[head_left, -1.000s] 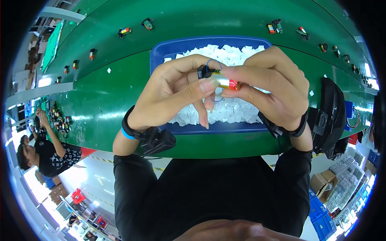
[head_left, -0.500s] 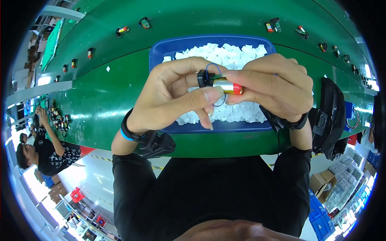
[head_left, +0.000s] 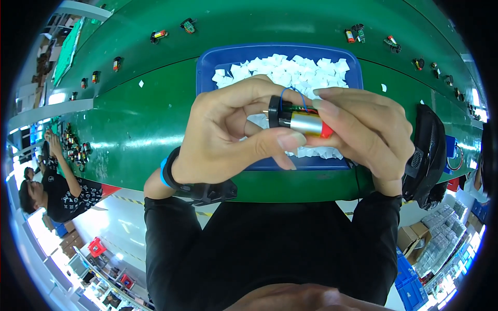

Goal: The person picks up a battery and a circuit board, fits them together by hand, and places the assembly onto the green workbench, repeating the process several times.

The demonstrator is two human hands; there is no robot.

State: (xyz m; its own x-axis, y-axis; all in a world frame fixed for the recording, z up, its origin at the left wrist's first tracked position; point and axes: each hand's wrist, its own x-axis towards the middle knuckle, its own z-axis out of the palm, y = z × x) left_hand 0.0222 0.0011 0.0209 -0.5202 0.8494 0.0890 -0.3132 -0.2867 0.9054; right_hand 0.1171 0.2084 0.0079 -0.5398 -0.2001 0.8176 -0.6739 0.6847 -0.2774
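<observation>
Partly closed, the left hand (head_left: 220, 132) and right hand (head_left: 378, 127) are pinching a silver-and-red cylinder (head_left: 307, 124) between them, its long axis running left-right, black round cap (head_left: 274, 112) leftward, above a blue plastic tray (head_left: 203, 78).

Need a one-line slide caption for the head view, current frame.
Left hand and right hand hold a silver-and-red cylinder with a black end piece above a blue tray of white pieces.

Silver cylinder (head_left: 306, 124) with red right end (head_left: 326, 130), black cap (head_left: 274, 111) left, arched blue wire (head_left: 282, 94), nearly level in midair
</observation>
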